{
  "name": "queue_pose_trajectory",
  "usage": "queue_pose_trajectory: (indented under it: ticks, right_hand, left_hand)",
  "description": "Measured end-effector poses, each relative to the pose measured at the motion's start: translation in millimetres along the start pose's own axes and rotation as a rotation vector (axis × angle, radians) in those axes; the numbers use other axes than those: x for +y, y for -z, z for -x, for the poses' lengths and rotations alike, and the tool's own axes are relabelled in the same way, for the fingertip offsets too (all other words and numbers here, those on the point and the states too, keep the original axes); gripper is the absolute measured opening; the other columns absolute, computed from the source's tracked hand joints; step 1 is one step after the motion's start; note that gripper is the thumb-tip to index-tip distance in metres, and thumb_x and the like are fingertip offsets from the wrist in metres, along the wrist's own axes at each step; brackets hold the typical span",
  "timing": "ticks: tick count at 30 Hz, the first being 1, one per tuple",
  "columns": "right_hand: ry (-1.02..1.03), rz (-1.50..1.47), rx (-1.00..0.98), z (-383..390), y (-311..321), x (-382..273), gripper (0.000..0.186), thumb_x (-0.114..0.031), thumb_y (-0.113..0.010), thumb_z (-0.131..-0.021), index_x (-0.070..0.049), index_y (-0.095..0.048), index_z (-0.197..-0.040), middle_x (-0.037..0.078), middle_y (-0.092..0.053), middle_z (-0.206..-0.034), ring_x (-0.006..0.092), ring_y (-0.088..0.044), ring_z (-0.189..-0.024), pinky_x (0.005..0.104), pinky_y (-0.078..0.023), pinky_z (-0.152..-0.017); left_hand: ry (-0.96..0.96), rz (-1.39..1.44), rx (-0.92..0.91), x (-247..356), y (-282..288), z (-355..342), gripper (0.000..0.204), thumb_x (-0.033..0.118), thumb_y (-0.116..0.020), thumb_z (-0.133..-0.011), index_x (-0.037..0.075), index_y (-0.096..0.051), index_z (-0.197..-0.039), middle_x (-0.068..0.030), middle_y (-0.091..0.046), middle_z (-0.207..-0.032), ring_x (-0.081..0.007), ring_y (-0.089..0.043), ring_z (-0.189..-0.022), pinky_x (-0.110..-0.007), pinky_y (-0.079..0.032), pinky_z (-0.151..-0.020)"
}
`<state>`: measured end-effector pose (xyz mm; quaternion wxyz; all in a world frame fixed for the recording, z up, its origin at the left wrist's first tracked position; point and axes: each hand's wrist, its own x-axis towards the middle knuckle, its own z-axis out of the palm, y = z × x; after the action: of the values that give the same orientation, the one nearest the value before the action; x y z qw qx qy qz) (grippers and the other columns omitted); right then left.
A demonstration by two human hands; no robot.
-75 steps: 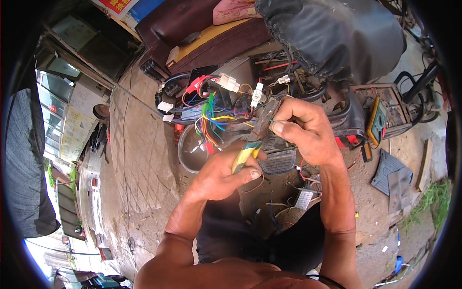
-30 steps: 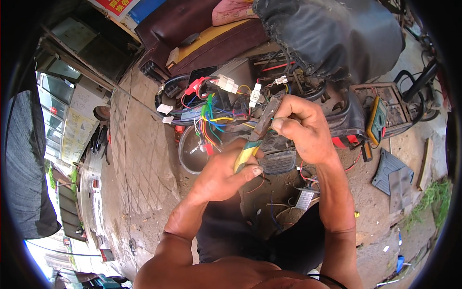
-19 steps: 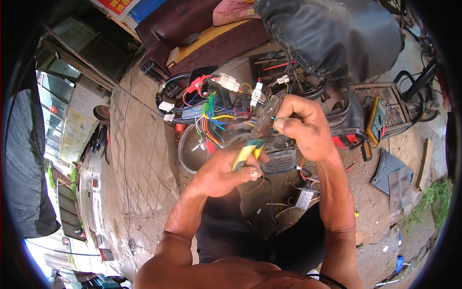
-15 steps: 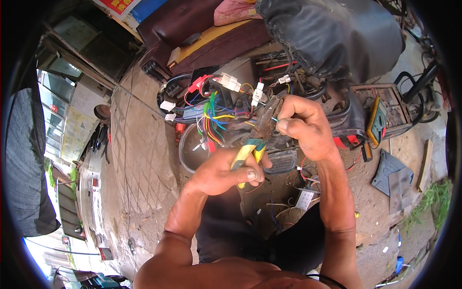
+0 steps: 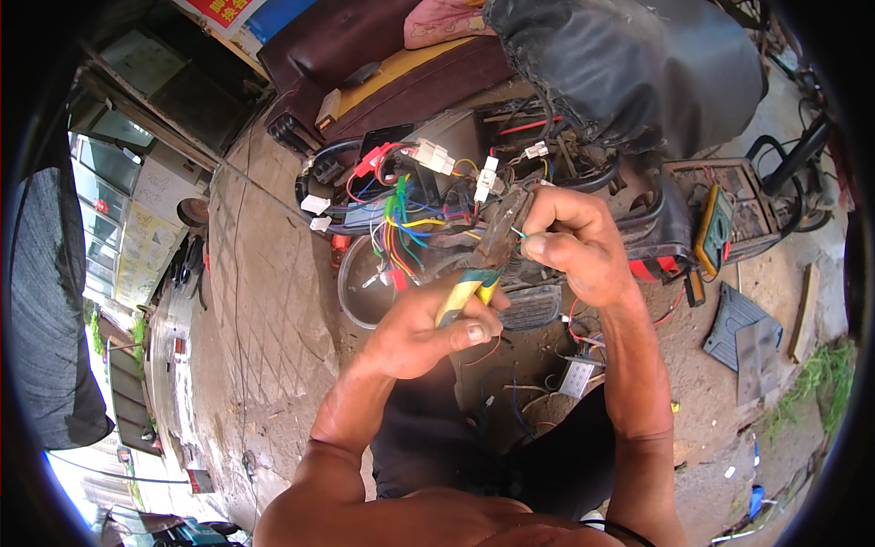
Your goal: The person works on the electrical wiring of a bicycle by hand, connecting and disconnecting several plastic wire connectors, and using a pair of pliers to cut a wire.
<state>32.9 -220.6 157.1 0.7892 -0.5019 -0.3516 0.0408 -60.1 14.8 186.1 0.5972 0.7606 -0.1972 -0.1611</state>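
Note:
My left hand (image 5: 421,330) is wrapped round the yellow-and-green handles of a pair of rusty-jawed pliers (image 5: 499,232). The jaws point up and to the right. Just right of them, my right hand (image 5: 579,239) pinches a thin blue-green wire (image 5: 523,238) between thumb and forefinger. A short pale tip of the wire shows beside the jaws; whether it touches them I cannot make out. To the left of the pliers spreads a bundle of coloured wires (image 5: 401,219). White connectors (image 5: 433,156) and a red connector (image 5: 372,160) hang among the cables beyond.
Under the bundle stands a round metal bowl (image 5: 351,296). A black-covered seat (image 5: 647,73) rises at the far right, a maroon sofa (image 5: 401,96) behind. A yellow-cased meter (image 5: 714,231) leans at right. On the ground lie a silver box (image 5: 577,376) and a grey plastic panel (image 5: 726,328).
The pliers' handles have come closer together in my left hand. My right hand has shifted slightly, and the wire's exposed end now looks pale where it showed blue before.

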Motion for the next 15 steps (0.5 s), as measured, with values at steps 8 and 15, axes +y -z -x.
queue_pose_trajectory:
  ticks: [8, 15]
  right_hand:
    - [0.047, 0.033, 0.006, -1, 0, 4, 0.016, -0.008, -0.067, -0.087, -0.004, -0.055, -0.076, -0.007, -0.045, -0.07, 0.0038, -0.038, -0.065, 0.0262, -0.031, -0.057]
    - [0.086, -0.068, -0.001, 3, 11, 3, 0.012, -0.003, -0.063, -0.086, -0.001, -0.056, -0.077, 0.001, -0.055, -0.078, 0.0064, -0.046, -0.067, 0.0266, -0.034, -0.058]
  left_hand:
    - [-0.056, -0.035, 0.052, -1, -3, -1, 0.022, 0.018, -0.071, -0.097, -0.002, -0.073, -0.106, -0.0164, -0.067, -0.121, -0.0251, -0.063, -0.114, -0.04, -0.05, -0.1]
    - [-0.271, 0.141, 0.518, 4, 6, 2, 0.034, 0.028, -0.068, -0.1, -0.005, -0.072, -0.109, -0.0209, -0.064, -0.125, -0.0286, -0.068, -0.104, -0.042, -0.06, -0.089]
